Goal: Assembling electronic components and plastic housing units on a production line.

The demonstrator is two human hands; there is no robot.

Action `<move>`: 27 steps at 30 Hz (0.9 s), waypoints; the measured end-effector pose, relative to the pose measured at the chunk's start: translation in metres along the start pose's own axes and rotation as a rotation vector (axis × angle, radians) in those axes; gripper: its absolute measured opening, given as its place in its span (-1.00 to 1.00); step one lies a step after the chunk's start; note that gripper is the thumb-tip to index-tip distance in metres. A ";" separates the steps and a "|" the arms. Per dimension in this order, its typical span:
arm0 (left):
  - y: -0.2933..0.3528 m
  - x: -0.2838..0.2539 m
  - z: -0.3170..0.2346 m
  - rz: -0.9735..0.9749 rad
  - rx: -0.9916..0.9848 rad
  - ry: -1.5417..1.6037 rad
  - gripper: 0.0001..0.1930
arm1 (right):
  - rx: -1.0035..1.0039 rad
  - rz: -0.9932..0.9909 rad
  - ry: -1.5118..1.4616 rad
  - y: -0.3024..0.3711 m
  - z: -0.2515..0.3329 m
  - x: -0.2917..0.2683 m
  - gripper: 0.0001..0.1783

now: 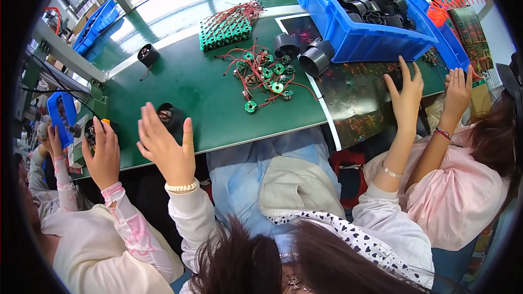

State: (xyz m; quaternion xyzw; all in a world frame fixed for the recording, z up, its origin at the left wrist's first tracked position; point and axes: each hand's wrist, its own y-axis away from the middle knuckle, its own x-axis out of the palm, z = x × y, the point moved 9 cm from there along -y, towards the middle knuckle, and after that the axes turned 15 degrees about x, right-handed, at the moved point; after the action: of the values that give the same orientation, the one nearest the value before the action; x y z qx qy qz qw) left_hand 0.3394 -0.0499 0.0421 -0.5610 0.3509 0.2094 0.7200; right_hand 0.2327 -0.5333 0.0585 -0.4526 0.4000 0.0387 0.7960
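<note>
The person's left hand is raised with fingers spread wide and holds nothing. It is just in front of a black round fan housing, which stands on the green table well to the left of the heap of green wound parts with red wires and nearer the table's front edge. The housing lies just beyond the fingertips, partly hidden by them, and whether they touch it cannot be told. To take it cleanly, the hand would do best to come down over the rim and pinch it across its width, clear of any trailing wire. The right hand is also spread flat and open. It rests on a dark printed mat to the right of the heap, its thumb beside a small dark part. Behind the heap and to its right stands a blue bin of black housings, with two loose black cylinders between them. A co-worker's hand works far left of the heap, and another co-worker's hand far right.
</note>
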 end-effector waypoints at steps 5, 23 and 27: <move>-0.002 -0.017 -0.055 0.029 0.086 0.254 -0.12 | 0.048 0.347 -0.247 0.012 -0.001 0.018 -0.60; -0.008 0.007 -0.015 0.057 0.089 0.196 -0.30 | -0.172 0.492 -0.663 0.057 0.164 -0.027 -0.53; -0.015 0.000 -0.003 0.005 0.032 -0.007 -0.27 | -0.217 0.436 -0.476 0.045 0.168 0.005 -0.53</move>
State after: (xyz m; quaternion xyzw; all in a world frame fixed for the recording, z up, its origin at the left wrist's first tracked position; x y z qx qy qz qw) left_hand 0.3493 -0.0567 0.0522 -0.5476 0.3533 0.2074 0.7296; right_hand 0.3180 -0.3819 0.0700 -0.4166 0.2841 0.3548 0.7873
